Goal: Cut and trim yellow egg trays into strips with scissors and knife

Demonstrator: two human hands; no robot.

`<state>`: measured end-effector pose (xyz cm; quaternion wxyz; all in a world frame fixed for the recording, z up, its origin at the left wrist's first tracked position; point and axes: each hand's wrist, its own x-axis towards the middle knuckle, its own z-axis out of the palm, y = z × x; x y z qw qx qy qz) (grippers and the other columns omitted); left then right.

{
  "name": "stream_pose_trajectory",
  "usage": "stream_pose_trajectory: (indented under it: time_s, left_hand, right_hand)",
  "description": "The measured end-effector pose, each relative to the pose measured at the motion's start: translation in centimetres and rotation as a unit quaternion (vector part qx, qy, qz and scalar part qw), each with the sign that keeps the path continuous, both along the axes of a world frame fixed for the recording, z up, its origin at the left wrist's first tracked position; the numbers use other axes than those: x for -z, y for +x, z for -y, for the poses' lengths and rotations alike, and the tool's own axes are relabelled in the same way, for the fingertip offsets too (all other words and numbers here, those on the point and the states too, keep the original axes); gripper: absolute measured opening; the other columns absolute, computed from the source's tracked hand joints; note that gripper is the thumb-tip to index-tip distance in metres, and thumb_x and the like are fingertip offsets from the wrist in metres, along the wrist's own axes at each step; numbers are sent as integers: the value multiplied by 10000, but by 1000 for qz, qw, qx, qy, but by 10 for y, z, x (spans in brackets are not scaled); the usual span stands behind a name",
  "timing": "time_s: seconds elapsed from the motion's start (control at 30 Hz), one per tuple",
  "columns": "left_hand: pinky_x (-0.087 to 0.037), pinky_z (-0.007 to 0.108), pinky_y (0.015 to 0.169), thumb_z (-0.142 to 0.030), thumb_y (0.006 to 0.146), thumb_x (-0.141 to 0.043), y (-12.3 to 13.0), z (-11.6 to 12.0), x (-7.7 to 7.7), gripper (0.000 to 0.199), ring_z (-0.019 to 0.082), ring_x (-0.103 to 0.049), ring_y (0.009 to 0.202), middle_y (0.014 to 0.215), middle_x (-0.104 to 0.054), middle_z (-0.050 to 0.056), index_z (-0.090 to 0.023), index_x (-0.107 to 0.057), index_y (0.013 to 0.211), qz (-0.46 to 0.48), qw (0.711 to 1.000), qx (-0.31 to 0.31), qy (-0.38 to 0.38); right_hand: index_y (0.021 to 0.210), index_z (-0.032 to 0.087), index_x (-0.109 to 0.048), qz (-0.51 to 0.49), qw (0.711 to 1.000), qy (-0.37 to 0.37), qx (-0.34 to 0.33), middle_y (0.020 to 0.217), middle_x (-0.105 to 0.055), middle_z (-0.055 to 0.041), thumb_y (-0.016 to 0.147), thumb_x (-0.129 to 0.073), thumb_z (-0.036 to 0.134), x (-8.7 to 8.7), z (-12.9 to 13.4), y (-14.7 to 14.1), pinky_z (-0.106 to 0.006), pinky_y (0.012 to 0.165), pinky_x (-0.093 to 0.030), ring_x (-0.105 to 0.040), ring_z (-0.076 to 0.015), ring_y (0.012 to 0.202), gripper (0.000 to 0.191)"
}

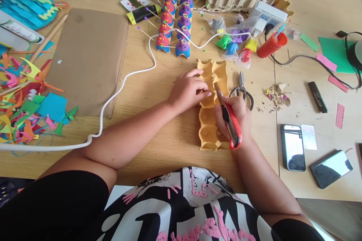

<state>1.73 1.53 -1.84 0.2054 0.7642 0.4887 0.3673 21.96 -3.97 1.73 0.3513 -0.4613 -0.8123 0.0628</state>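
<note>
A yellow egg carton [207,116] lies lengthwise on the wooden table, its cups facing up. On its upper left edge rests my left hand [189,90], fingers bent over the rim and pressed on the cardboard. My right hand [239,115] is wrapped round a red and black utility knife [232,123]. The knife's tip points away from me and meets the carton near the ridge between its two rows. Just right of the carton lie scissors [241,86] with dark handles. My right hand hides part of the carton's lower right side.
Painted carton figures [182,47] with pins stand beyond the carton. A white cable [126,79] crosses the table at the left. Colored clay bags [232,48], a red cup [272,45] and a power strip [267,15] lie at the back right. Phone [293,147] at right; cardboard sheet [87,60] at left.
</note>
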Motion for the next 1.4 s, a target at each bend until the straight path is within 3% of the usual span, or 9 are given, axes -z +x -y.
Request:
stream_pose_trajectory:
  time_s: [0.1,0.3,0.6,0.97,1.2,1.4]
  left_hand:
    - [-487,455,1056,-313,860,-744,0,0,0,133,320,-618,1309,676,-682,33,-225,-776,765,0,1000,3,2]
    - [-488,456,1066,-288,840,-755,1,0,0,97,316,-623,1297,711,-712,30,-232,-785,766,-7,1000,-8,1]
    - [-494,442,1046,-313,864,-749,1,0,0,131,315,-627,1298,671,-685,34,-222,-787,779,-2,1000,-1,8]
    - [-477,455,1074,-297,838,-758,1,1,-3,89,313,-613,1311,768,-752,43,-233,-790,784,-8,1000,-1,-10]
    - [-472,461,1073,-313,860,-741,1,1,-3,133,315,-611,1316,734,-728,39,-226,-780,768,-4,1000,-4,-12]
    - [-474,457,1072,-300,842,-759,1,1,-3,110,316,-615,1311,763,-744,41,-224,-780,766,-6,1000,-8,-10]
  right_hand:
    - [999,245,-549,2,1000,-8,6,725,-685,-10,916,-658,383,-2,0,1,-322,566,-477,-609,-182,571,195]
    - [979,245,-559,38,998,56,-8,709,-663,1,873,-664,334,-4,6,5,-360,596,-493,-616,-203,572,173]
    - [1038,248,-540,18,1000,2,3,809,-709,-10,910,-629,343,3,-2,1,-324,612,-496,-649,-179,629,182]
    - [978,239,-551,63,996,58,-30,686,-654,-1,890,-577,269,-5,5,3,-343,624,-464,-601,-186,568,96]
    - [1004,244,-544,6,999,37,-14,761,-683,-9,903,-632,335,1,-2,1,-344,602,-459,-612,-196,588,162]
    - [1037,233,-566,42,997,59,-31,737,-663,-9,883,-664,426,-1,-1,4,-364,646,-465,-642,-221,654,266]
